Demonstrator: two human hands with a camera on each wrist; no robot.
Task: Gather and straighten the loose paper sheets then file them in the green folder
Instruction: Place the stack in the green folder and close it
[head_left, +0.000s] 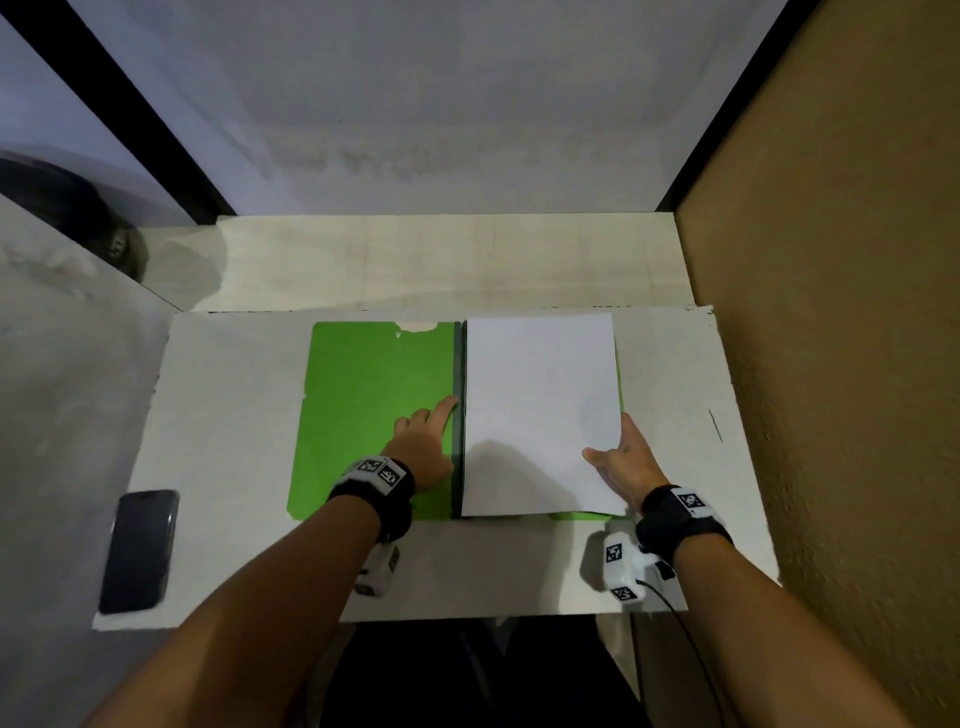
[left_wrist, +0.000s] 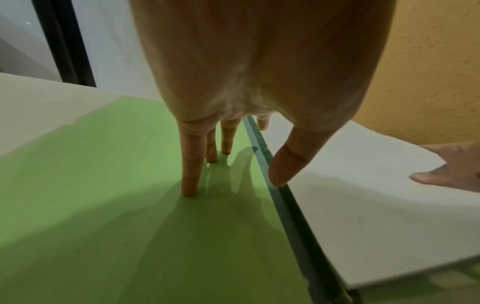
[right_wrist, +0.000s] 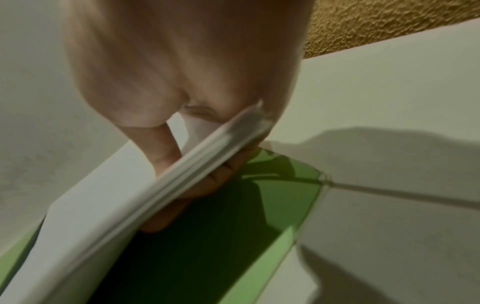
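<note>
The green folder (head_left: 374, 395) lies spread flat on the white board, its dark spine (head_left: 457, 415) down the middle. A squared stack of white paper sheets (head_left: 540, 415) lies over the right half. My left hand (head_left: 426, 441) presses straight fingers (left_wrist: 191, 164) onto the left cover (left_wrist: 103, 185) beside the spine (left_wrist: 285, 205). My right hand (head_left: 623, 457) pinches the stack's right edge (right_wrist: 182, 176), thumb on top and fingers underneath, lifting that edge slightly above the green cover (right_wrist: 272, 205). In the left wrist view, the stack (left_wrist: 363, 195) and the right hand (left_wrist: 446, 170) show at right.
A dark phone (head_left: 139, 551) lies at the board's left front corner. The white board (head_left: 234, 415) rests on a pale desk (head_left: 441, 260), with a textured tan wall (head_left: 831, 312) close on the right and white panels behind and to the left.
</note>
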